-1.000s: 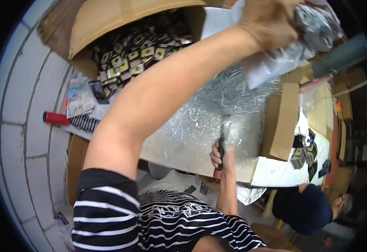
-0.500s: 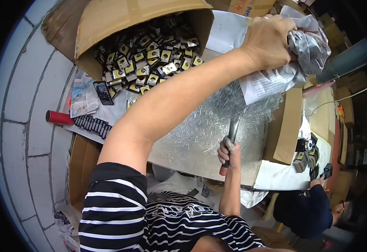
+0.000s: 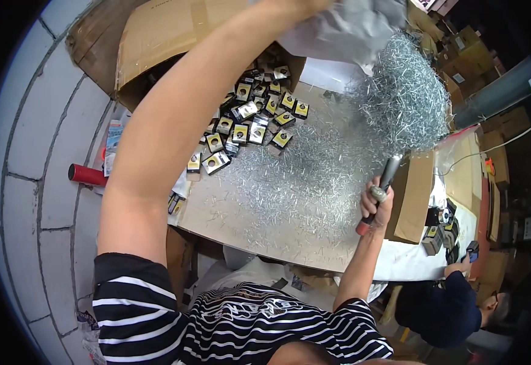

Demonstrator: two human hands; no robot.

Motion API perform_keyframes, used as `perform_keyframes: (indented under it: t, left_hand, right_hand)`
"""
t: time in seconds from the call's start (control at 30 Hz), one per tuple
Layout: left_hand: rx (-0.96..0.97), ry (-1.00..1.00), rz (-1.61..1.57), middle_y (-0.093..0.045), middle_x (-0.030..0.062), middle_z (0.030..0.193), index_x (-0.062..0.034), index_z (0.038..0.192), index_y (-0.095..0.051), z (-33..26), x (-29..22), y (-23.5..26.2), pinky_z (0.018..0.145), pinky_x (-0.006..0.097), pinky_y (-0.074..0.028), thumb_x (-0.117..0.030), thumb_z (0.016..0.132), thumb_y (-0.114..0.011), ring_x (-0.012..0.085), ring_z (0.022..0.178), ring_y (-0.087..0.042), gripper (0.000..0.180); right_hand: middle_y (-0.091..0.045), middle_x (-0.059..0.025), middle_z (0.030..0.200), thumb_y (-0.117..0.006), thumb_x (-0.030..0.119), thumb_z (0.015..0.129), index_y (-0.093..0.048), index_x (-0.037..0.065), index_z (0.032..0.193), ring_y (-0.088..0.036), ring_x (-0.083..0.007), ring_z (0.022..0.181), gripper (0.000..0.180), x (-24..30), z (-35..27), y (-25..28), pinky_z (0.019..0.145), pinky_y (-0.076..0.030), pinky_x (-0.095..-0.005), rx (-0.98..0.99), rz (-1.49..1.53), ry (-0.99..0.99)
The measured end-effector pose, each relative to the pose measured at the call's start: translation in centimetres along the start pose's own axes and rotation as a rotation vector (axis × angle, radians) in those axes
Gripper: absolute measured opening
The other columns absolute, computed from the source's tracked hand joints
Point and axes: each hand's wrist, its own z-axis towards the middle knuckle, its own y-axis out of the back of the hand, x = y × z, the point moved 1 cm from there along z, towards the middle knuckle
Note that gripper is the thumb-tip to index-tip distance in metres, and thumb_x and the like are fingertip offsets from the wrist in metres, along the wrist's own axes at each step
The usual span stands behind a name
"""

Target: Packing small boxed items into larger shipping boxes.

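At the top edge my left hand [image 3: 299, 7] is blurred and partly cut off. It seems to grip a grey-white crumpled sheet [image 3: 344, 30] hanging beside it; its fingertips are out of sight. My right hand [image 3: 378, 207] is wrapped around a dark metal rod [image 3: 389, 173] with a red butt end. A large bristling clump of short shiny metal pins [image 3: 406, 97] clings about the rod's upper end. Many loose pins [image 3: 296, 188] lie strewn over the pale tabletop [image 3: 217, 213] below.
Small black-and-yellow boxes [image 3: 241, 132] spill from a large carton [image 3: 150, 45] at the back left. An open cardboard box [image 3: 412, 201] stands right of my right hand. A red cylinder [image 3: 86, 174] lies by the brick wall [image 3: 22, 201]. Another person [image 3: 438, 310] works at the far right.
My left hand has moved up and left with the sheet, uncovering the clump of pins. My right hand has raised the rod up and right. More pins now lie on the table.
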Motion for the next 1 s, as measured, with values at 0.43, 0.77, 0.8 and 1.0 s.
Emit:
perform_keyframes:
  t: [0.43, 0.77, 0.8, 1.0]
  left_hand:
    - [-0.180, -0.083, -0.372, -0.069, 0.0064, 0.084, 0.0016, 0.090, -0.069, -5.0, 3.3, 3.6, 0.071, 0.026, -0.053, 0.009, 0.080, -0.061, 0.0136, 0.073, -0.064, 0.015]
    - [0.265, 0.126, -1.016, -0.070, 0.0157, 0.096, -0.0034, 0.099, -0.071, -2.7, -0.4, 5.7, 0.077, 0.028, -0.056, 0.004, 0.084, -0.059, 0.0269, 0.079, -0.069, 0.021]
    - [0.182, 0.175, -0.335, -0.069, 0.0118, 0.086, -0.0047, 0.096, -0.070, -4.2, 1.1, 5.7, 0.074, 0.030, -0.053, -0.003, 0.071, -0.066, 0.0233, 0.077, -0.067, 0.026]
    - [0.143, 0.564, 0.207, -0.067, 0.0058, 0.079, -0.0027, 0.091, -0.067, -19.6, 8.7, 7.1, 0.068, 0.027, -0.048, -0.004, 0.061, -0.074, 0.0123, 0.073, -0.060, 0.031]
  right_hand:
    - [-0.040, 0.0015, 0.060, -0.058, 0.008, 0.085, -0.048, 0.006, 0.091, -0.038, -0.0062, 0.040, 0.012, 0.0, 4.6, 6.9, 0.032, -0.032, -0.0211, -0.267, -0.320, -0.087]
    - [-0.042, 0.0012, 0.060, -0.057, 0.007, 0.084, -0.048, 0.005, 0.090, -0.041, -0.0071, 0.042, 0.012, -7.2, 11.8, 14.8, 0.035, -0.032, -0.0233, -0.360, -0.106, -0.144]
    - [-0.042, 0.0017, 0.060, -0.057, 0.009, 0.084, -0.049, 0.006, 0.089, -0.041, -0.0073, 0.042, 0.010, -7.0, 12.0, 15.9, 0.036, -0.033, -0.0233, -0.412, -0.164, -0.148]
    - [-0.054, -0.0048, 0.067, -0.057, 0.010, 0.083, -0.053, 0.005, 0.086, -0.055, -0.0195, 0.053, 0.007, -4.6, 12.3, 22.2, 0.047, -0.047, -0.0327, -0.630, -1.064, -0.295]
